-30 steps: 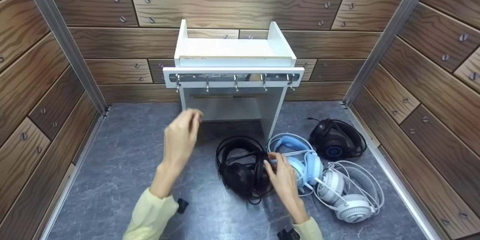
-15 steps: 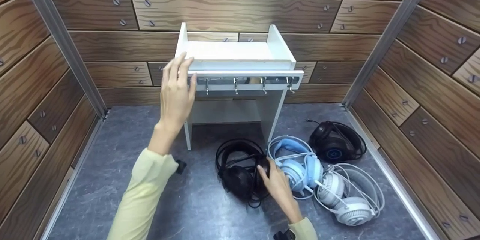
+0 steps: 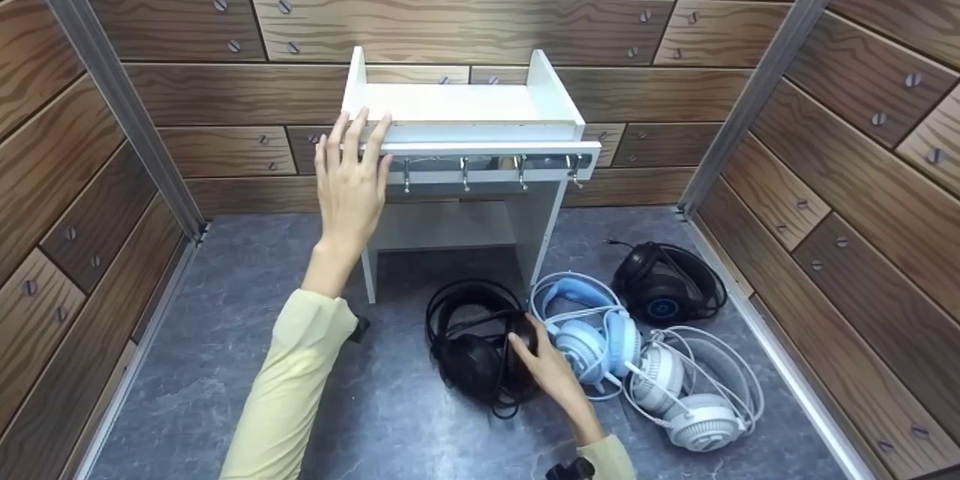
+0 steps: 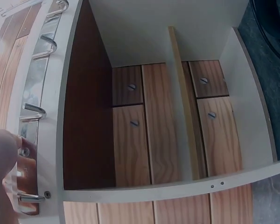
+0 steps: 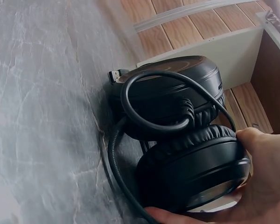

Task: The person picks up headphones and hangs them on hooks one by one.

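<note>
Overlapping rail [image 3: 491,163] and black headphones [image 3: 471,364], hands [image 3: 349,195] [image 3: 549,366] hide parts.

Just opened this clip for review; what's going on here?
A person's right hand grips a black headset by one ear cup, in front of a white stand. The left hand lies over the left end of its hook rail. A blue one, a white one and another black one lie further right.

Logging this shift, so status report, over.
Left hand at white rail with metal hooks. Right hand grips black padded headphones. Light-blue round-cupped headphones close alongside.
</note>
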Demonstrator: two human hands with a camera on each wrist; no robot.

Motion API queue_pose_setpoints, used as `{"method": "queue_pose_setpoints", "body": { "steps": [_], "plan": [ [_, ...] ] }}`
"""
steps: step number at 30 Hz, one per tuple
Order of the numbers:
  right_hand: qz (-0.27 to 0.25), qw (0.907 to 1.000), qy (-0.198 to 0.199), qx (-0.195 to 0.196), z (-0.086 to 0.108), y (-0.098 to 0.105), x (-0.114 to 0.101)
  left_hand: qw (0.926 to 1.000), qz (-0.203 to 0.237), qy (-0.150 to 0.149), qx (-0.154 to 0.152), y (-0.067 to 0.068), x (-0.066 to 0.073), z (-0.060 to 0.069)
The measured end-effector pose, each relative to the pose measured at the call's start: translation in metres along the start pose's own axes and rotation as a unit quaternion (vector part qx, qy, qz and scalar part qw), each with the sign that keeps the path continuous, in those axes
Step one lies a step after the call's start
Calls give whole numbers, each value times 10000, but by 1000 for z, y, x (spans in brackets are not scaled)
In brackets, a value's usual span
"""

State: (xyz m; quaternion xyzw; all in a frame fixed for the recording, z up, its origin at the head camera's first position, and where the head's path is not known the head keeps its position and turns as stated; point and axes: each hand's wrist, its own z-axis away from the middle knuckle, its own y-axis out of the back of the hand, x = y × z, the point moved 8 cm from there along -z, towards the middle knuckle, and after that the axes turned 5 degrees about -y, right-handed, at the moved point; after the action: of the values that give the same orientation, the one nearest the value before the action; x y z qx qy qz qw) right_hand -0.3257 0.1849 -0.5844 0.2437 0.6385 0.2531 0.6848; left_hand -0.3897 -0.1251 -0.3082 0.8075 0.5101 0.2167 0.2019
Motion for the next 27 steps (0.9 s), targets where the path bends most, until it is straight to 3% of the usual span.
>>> {"method": "queue_pose_setpoints", "body": {
  "steps": [5,11,16,23,27],
  "plan": [
    [-725,9970,-200,-172,-2,-1,4,10000,-67,39,20,1,-1,1],
    [-2146,9739,-687,-291,-2,-7,12,9999,-64,86,-42,-1,-1,2],
    [-2565,9612,-936,-382,4,-12,17,9999,-32,103,-52,-4,-2,3],
    [-3511,9284,-1064,-588,10,-21,16,9999,-26,106,-38,-4,-2,2],
    [-3596,9274,-971,-342,13,-19,15,9999,-37,110,-63,-5,-2,2]
  ]
}}
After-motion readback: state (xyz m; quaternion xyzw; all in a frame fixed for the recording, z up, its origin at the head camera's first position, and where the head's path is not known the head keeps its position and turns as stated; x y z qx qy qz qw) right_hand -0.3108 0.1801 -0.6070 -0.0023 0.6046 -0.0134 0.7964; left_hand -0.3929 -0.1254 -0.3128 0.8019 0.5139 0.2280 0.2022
